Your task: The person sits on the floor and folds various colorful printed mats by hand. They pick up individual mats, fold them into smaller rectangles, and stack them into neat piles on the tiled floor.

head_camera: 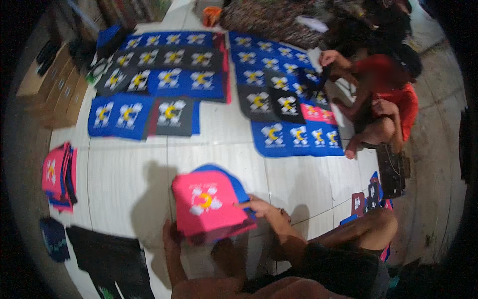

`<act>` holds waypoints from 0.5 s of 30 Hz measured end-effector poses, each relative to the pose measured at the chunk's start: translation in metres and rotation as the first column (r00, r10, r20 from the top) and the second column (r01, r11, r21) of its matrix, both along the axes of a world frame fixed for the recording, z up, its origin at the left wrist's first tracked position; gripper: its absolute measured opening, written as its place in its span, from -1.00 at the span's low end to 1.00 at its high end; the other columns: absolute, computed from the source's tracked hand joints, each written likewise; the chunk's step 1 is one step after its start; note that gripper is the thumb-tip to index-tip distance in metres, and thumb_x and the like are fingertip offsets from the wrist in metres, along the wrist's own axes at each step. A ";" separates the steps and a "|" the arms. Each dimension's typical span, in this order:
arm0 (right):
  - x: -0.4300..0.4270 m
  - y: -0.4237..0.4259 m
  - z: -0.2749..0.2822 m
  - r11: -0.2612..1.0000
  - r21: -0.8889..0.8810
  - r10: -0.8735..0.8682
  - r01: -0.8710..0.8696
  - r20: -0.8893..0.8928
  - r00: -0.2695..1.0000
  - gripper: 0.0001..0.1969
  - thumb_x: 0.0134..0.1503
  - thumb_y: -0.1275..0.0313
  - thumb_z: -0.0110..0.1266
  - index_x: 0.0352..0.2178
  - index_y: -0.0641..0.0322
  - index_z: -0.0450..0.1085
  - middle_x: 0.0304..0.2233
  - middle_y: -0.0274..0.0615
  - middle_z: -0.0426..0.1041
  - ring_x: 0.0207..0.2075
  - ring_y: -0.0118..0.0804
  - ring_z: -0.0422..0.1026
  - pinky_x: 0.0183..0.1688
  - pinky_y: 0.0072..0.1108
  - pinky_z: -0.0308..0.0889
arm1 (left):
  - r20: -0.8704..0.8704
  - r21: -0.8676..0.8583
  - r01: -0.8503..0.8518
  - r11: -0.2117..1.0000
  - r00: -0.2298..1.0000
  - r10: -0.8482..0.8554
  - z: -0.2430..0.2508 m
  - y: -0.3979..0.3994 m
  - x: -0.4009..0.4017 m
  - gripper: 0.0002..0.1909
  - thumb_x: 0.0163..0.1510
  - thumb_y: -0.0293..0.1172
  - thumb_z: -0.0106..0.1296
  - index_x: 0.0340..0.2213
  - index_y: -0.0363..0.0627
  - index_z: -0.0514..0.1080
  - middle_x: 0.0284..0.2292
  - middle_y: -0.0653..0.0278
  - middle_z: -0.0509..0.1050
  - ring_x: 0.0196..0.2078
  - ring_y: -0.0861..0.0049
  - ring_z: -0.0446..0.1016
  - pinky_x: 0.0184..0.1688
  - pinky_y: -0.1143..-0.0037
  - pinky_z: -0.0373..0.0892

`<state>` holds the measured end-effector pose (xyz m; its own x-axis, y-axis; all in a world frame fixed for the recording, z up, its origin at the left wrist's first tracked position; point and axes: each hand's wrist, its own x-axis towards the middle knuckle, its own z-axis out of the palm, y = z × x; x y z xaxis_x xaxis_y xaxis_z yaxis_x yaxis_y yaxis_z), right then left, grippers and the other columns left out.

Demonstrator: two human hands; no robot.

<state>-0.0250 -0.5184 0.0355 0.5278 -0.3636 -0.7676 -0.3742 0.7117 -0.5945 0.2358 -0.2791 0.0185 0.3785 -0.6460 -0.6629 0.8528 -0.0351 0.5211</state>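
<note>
In front of me is a stack of printed fabric pieces (207, 205), pink on top with a yellow crescent and white clouds, and blue and dark edges showing beneath. My left hand (172, 234) grips the stack's lower left edge, its fingers partly hidden. At the right edge, my right hand (257, 206) has a finger extended over the pink piece; whether its other fingers grip the stack is hidden. Beyond lie rows of blue, grey and black printed pieces on the left (170, 80) and more, some pink, on the right (272, 138).
A person in red (407, 108) sits at the right, holding dark fabric. Pink and blue pieces (59, 175) are piled at the left, above black trousers (112, 258). Cardboard boxes (56, 89) stand at the upper left, and an orange container (211, 16) at the back.
</note>
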 end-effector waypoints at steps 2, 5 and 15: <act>-0.007 0.004 -0.007 0.996 -0.047 0.079 -0.076 0.071 0.994 -0.53 0.03 0.34 0.30 -0.04 0.26 0.39 -0.24 -0.26 0.55 -0.28 -0.46 0.49 -0.24 -0.58 0.43 | -0.203 -0.061 0.098 0.993 0.973 -0.108 0.005 -0.019 0.004 -0.62 0.05 -0.29 0.16 -0.09 -0.13 0.45 -0.20 0.25 0.53 -0.25 0.42 0.51 -0.15 0.39 0.41; 0.010 -0.002 0.027 0.968 -0.067 0.240 -0.240 -0.013 0.971 -0.41 0.05 0.17 0.26 0.03 0.27 0.32 -0.20 -0.19 0.53 -0.26 -0.43 0.48 -0.23 -0.56 0.41 | 0.121 0.036 0.343 0.939 0.931 -0.345 0.011 -0.041 -0.003 -0.62 0.09 -0.32 0.13 -0.06 -0.16 0.43 -0.18 0.29 0.52 -0.20 0.47 0.51 -0.14 0.42 0.41; 0.082 0.027 0.080 0.661 -0.604 0.471 -0.445 -0.128 0.873 -0.57 0.21 0.41 -0.08 0.07 0.41 0.13 -0.17 0.28 0.42 -0.11 0.19 0.43 -0.04 -0.24 0.32 | 0.818 0.178 0.067 0.982 0.544 -0.185 0.040 -0.027 -0.025 -0.66 0.21 -0.38 0.00 -0.02 -0.28 0.36 -0.09 0.12 0.45 -0.04 0.36 0.42 0.04 0.39 0.30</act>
